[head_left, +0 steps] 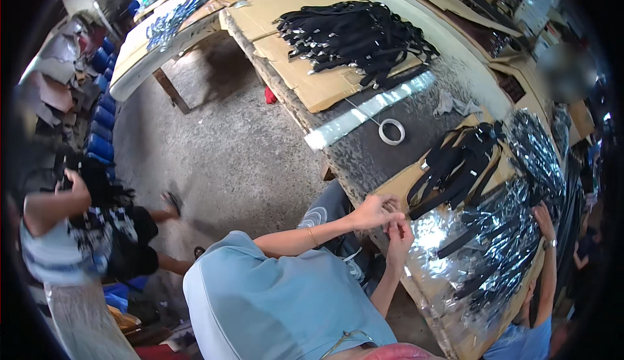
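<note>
My left hand (379, 212) and my right hand (398, 235) meet at the table's near edge, their fingers pinched together close to each other. Whatever sits between the fingertips is too small or hidden to make out. Just beyond them, a loose bunch of black straps (455, 165) with small shiny tags lies on a piece of cardboard (396, 187). To the right of my hands spreads a heap of clear plastic sleeves (432, 236), some with black straps in them.
A white tape roll (391, 132) and a clear plastic strip (370, 109) lie farther along the table. Beyond is a big pile of black straps (357, 38). At right, a co-worker's hand (545, 220) touches the sleeves. Another person (84, 230) is at left with black straps.
</note>
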The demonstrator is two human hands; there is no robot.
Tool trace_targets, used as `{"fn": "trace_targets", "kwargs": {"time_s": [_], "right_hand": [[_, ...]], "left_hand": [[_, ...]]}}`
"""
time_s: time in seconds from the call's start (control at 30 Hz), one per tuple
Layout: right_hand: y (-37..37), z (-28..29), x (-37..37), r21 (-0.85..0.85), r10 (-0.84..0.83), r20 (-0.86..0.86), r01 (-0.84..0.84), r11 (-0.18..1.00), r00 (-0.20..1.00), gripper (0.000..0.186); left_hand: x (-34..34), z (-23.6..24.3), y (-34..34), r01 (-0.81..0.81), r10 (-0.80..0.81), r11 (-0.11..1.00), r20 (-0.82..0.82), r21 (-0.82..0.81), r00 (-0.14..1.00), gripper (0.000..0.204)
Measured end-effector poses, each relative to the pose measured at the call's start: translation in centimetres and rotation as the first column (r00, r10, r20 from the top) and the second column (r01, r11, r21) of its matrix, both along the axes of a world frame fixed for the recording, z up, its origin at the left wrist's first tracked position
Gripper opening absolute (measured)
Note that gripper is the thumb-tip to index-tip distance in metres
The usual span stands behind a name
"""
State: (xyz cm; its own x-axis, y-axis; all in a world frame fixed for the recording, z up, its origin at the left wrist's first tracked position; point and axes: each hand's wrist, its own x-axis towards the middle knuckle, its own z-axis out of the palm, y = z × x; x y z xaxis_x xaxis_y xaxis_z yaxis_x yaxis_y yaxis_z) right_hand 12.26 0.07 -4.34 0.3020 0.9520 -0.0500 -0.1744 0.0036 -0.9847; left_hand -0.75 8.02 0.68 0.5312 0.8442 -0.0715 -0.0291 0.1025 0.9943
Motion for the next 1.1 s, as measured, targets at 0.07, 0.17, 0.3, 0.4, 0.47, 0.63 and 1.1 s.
{"fn": "trace_targets", "kwargs": {"time_s": [0.07, 0.17, 0.3, 0.4, 0.47, 0.63, 1.1], "right_hand": [[0.5, 0.1, 0.0, -0.027, 0.034, 0.067, -0.032, 0.999, 0.997, 0.016], [1.4, 0.9, 0.8, -0.098, 0.132, 0.145, -0.118, 0.988, 0.981, 0.016], [4.3, 2.3, 2.2, -0.016, -0.117, 0.512, 0.146, 0.989, 0.851, 0.029], [6.2, 0.9, 3.2, 0.064, -0.206, 0.942, 0.463, 0.884, 0.263, 0.045], [6.3, 0.9, 3.5, -0.011, -0.132, 0.956, 0.483, 0.875, 0.260, 0.045], [5.3, 0.6, 4.7, -0.014, -0.085, 0.976, 0.440, 0.898, 0.203, 0.030], [5.3, 1.7, 4.9, -0.111, -0.065, -0.203, 0.043, 0.993, 0.977, 0.013]], "left_hand": [[-0.5, -1.0, 0.9, -0.007, 0.009, 0.997, 0.016, -0.081, 1.000, 0.028], [-0.6, -1.7, 1.2, -0.101, 0.103, 0.986, 0.013, -0.136, 0.995, 0.026], [-1.4, -1.1, 2.3, -0.191, 0.190, 0.982, -0.072, 0.001, 0.979, 0.023], [-1.6, -1.6, 2.8, -0.224, 0.227, 0.974, -0.101, 0.043, 0.969, 0.022], [-1.7, -1.7, 2.9, -0.228, 0.229, 0.973, -0.057, 0.023, 0.972, 0.021], [-1.5, -2.8, 2.0, -0.190, 0.196, 0.979, -0.095, 0.069, 0.976, 0.020], [0.9, -3.3, 2.1, -0.027, 0.031, 0.999, -0.195, 0.023, 0.980, 0.020]]}}
